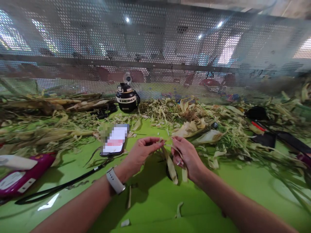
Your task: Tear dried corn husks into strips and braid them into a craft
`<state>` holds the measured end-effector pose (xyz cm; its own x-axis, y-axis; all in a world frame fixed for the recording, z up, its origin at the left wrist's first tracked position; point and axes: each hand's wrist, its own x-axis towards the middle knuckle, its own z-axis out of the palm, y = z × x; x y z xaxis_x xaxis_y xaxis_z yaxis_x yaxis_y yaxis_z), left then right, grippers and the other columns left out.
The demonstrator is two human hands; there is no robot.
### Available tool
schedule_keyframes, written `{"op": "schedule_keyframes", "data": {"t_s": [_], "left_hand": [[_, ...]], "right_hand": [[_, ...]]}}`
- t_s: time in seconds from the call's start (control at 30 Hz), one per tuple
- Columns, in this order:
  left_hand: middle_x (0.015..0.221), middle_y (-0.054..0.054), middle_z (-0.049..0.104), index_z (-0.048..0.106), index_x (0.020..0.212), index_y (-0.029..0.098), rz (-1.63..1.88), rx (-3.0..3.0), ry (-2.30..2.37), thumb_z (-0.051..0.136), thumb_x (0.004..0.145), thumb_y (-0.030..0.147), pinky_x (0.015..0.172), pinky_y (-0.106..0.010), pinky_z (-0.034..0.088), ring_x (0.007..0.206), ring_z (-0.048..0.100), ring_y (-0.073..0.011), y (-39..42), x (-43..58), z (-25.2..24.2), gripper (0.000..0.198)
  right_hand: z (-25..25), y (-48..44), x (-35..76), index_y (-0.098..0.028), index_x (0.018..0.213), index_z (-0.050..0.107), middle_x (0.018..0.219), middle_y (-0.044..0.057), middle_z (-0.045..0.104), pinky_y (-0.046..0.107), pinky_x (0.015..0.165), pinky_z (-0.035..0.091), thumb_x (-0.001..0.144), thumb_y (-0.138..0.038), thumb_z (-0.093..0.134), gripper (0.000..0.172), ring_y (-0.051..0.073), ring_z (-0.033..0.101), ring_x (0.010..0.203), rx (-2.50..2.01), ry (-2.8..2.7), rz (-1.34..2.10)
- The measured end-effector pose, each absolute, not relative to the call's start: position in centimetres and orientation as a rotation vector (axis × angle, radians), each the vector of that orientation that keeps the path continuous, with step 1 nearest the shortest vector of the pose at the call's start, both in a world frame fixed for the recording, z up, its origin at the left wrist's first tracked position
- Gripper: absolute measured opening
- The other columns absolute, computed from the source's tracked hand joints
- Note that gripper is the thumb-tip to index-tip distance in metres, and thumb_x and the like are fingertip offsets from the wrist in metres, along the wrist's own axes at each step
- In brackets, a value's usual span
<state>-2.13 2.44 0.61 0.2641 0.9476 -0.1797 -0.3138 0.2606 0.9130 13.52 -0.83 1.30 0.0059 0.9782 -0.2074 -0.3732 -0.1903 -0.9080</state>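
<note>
My left hand (142, 151) and my right hand (186, 154) meet over the green table (243, 187), both pinching strips of dried corn husk (171, 166) that hang down between them. The left thumb and forefinger are pressed together on a thin strip. Closed right fingers, with a ring on one, grip husk pieces that dangle below the hand. A white watch (115, 180) sits on my left wrist.
Heaps of husk and stalks (206, 126) cover the back of the table. A phone (115, 139) lies left of the hands, a black bottle marked ENERGY (126, 98) behind it, a magenta case (21, 178) at far left, dark tools (267, 136) at right. Perforated metal screen (155, 48) behind.
</note>
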Motion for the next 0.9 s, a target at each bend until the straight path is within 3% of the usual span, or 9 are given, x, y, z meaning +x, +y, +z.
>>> {"op": "schedule_keyframes", "data": {"t_s": [0.1,0.23,0.37,0.43,0.57,0.73,0.9], "left_hand": [[0.076,-0.001,0.071,0.069,0.078,0.015,1.074,0.793,0.958,0.082,0.056,0.016,0.060,-0.016,0.047,0.064,0.062,-0.0068,3.1,-2.4,0.7,0.026],[0.068,0.001,0.068,0.066,0.076,0.014,1.044,0.715,0.972,0.078,0.059,0.008,0.047,-0.013,0.041,0.051,0.055,-0.0033,3.6,-2.7,0.6,0.020],[0.063,0.003,0.064,0.063,0.073,0.015,1.004,0.674,0.933,0.077,0.059,0.008,0.042,-0.014,0.039,0.047,0.053,-0.0041,3.6,-2.7,0.3,0.021],[0.063,0.002,0.065,0.062,0.069,0.014,0.995,0.677,0.930,0.077,0.057,0.007,0.042,-0.014,0.038,0.047,0.052,-0.0044,3.5,-2.6,0.4,0.021],[0.071,-0.002,0.067,0.067,0.072,0.013,0.965,0.705,0.966,0.078,0.056,0.008,0.045,-0.014,0.039,0.053,0.055,-0.0049,3.3,-2.5,0.4,0.020],[0.072,-0.002,0.068,0.070,0.076,0.014,0.924,0.808,0.967,0.080,0.056,0.014,0.051,-0.017,0.039,0.055,0.054,-0.0055,3.1,-2.5,0.2,0.022],[0.070,-0.001,0.068,0.070,0.073,0.014,0.947,0.901,0.926,0.083,0.052,0.017,0.059,-0.019,0.042,0.060,0.055,-0.0072,2.7,-2.3,0.1,0.025]], "right_hand": [[1.7,-0.5,14.2,-0.019,0.100,0.053,0.056,-0.004,0.063,0.016,0.033,0.035,0.072,-0.029,0.061,0.031,0.006,0.042,0.032,-1.064,-0.737,1.372],[2.5,-0.4,15.2,-0.016,0.092,0.064,0.078,0.005,0.071,0.023,0.049,0.049,0.069,-0.026,0.048,0.030,0.011,0.058,0.051,-0.891,-0.805,1.411],[2.7,-0.7,15.2,-0.021,0.105,0.065,0.106,0.006,0.068,0.025,0.061,0.051,0.070,-0.024,0.049,0.038,0.015,0.065,0.073,-0.818,-0.958,1.459],[2.4,-0.7,14.9,-0.023,0.105,0.065,0.103,0.004,0.068,0.025,0.062,0.050,0.075,-0.030,0.057,0.032,0.014,0.063,0.072,-0.862,-0.998,1.404],[1.8,-0.4,15.0,-0.021,0.087,0.071,0.073,0.000,0.059,0.023,0.060,0.045,0.077,-0.044,0.065,0.026,0.010,0.050,0.061,-0.993,-1.111,1.148],[1.6,0.1,15.7,-0.022,0.073,0.071,0.094,0.005,0.059,0.028,0.080,0.044,0.079,-0.046,0.064,0.026,0.018,0.051,0.092,-1.051,-1.408,0.806],[0.9,0.6,15.5,-0.020,0.093,0.064,0.066,-0.001,0.057,0.024,0.058,0.042,0.077,-0.048,0.064,0.032,0.013,0.050,0.060,-1.119,-1.431,1.016]]}}
